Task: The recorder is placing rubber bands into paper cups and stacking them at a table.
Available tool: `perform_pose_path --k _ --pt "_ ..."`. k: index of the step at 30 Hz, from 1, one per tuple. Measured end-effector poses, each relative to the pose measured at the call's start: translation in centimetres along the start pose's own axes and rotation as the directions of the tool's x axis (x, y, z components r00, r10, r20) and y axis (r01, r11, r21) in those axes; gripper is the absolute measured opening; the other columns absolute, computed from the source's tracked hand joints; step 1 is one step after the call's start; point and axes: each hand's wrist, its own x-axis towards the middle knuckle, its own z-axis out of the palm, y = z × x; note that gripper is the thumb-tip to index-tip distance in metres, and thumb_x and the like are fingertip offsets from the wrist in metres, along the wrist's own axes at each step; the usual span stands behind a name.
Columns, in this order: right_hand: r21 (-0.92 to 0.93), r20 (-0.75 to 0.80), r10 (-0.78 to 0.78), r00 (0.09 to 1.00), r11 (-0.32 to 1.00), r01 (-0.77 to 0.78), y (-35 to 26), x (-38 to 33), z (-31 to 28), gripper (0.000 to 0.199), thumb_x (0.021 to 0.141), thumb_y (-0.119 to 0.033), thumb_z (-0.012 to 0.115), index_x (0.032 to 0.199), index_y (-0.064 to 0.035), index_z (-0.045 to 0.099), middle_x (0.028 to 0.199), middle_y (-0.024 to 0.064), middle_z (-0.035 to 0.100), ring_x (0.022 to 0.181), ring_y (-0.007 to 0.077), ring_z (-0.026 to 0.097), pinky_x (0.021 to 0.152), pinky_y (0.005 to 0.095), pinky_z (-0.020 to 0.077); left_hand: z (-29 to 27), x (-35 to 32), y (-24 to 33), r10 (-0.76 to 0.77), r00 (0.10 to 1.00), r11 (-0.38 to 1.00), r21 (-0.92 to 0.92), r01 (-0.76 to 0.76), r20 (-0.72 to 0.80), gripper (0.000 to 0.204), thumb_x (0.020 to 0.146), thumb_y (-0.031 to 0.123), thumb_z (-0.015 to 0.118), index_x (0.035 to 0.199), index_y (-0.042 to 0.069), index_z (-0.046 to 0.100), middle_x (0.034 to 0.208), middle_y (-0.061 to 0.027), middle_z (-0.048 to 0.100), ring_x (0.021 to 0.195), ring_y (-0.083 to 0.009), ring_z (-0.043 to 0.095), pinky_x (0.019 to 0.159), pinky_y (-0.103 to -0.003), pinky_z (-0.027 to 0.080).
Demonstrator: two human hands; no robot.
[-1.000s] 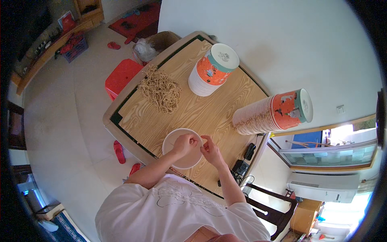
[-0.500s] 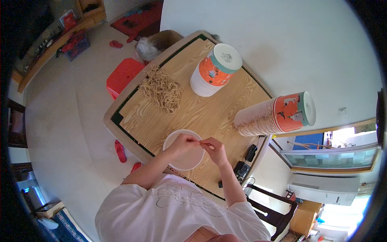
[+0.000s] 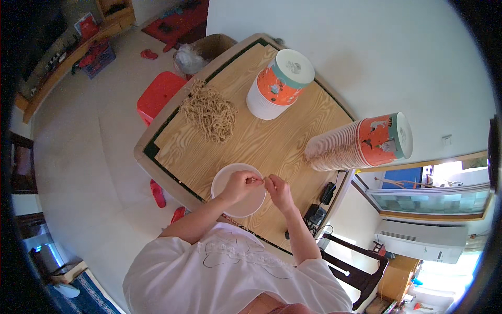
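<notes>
My left hand (image 3: 242,185) is closed in a pinch over a round white paper tub (image 3: 248,207), whose open mouth faces up near the table's front edge. Just right of it, my right hand (image 3: 278,191) is pinched too, its fingertips close to the left ones. Whatever the fingers hold is too small to make out. Farther back lies a loose tangled heap of tan twine (image 3: 210,113).
A stack of upturned paper tubs (image 3: 283,86) in orange, green and white stands at the back. A taller stack (image 3: 361,141) at the right has brownish strands along its side. Black adapters (image 3: 316,213) sit at the right edge; a red stool (image 3: 159,94) is left.
My hands have drawn slightly apart, the right one shifting a little right and down. The whole view has tilted slightly.
</notes>
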Motion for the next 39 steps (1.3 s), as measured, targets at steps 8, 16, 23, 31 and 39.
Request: perform_pose_path --k 8,16,23,31,39 --pt "0.122 -0.035 0.182 0.983 0.977 -0.177 2.6 0.2 -0.1 0.011 0.084 -0.009 0.047 0.087 -0.0017 0.055 0.064 0.0033 0.053 0.060 0.0084 0.050 0.055 0.0226 0.0420 0.9 0.1 -3.4 -0.050 0.998 0.991 0.121 0.055 -0.045 0.017 0.069 0.017 0.064 0.077 0.002 0.063 0.066 -0.0099 0.061 0.060 -0.0187 0.059 0.056 -0.029 0.045" --pt "0.074 0.043 0.179 0.983 0.981 -0.182 3.3 -0.2 0.2 0.017 0.080 -0.002 0.051 0.097 -0.0037 0.056 0.067 0.0024 0.055 0.063 0.0075 0.051 0.057 0.0209 0.0431 1.3 0.3 -3.6 -0.051 0.996 0.976 0.209 0.066 -0.073 0.019 0.067 0.021 0.065 0.075 0.004 0.064 0.068 -0.0115 0.061 0.062 -0.0235 0.060 0.057 -0.032 0.046" --pt "0.105 0.043 0.162 0.986 0.981 -0.166 3.0 0.1 0.2 0.020 0.079 0.000 0.051 0.098 -0.0050 0.057 0.068 0.0023 0.055 0.063 0.0083 0.052 0.058 0.0216 0.0440 1.2 0.4 -2.8 -0.002 0.998 0.979 0.202 0.015 -0.064 0.018 0.068 0.020 0.065 0.075 0.003 0.063 0.068 -0.0111 0.061 0.061 -0.0218 0.059 0.057 -0.032 0.045" --pt "0.122 0.066 0.160 0.985 0.978 -0.167 2.4 0.2 0.2 0.022 0.079 0.001 0.050 0.099 -0.0046 0.057 0.071 0.0047 0.057 0.065 0.0104 0.054 0.059 0.0229 0.0449 1.4 0.4 -2.8 0.006 0.996 0.979 0.203 0.013 -0.094 0.018 0.069 0.020 0.065 0.074 0.003 0.063 0.068 -0.0119 0.060 0.061 -0.0219 0.058 0.056 -0.032 0.045" --pt "0.100 0.058 0.156 0.986 0.982 -0.161 3.7 0.2 0.4 0.024 0.079 0.001 0.049 0.102 -0.0039 0.056 0.074 0.0055 0.058 0.067 0.0114 0.055 0.062 0.0238 0.0461 1.4 0.4 -2.6 -0.014 0.999 0.962 0.271 0.026 -0.044 0.017 0.068 0.020 0.064 0.076 0.005 0.063 0.072 -0.0114 0.061 0.066 -0.0241 0.060 0.060 -0.034 0.046"
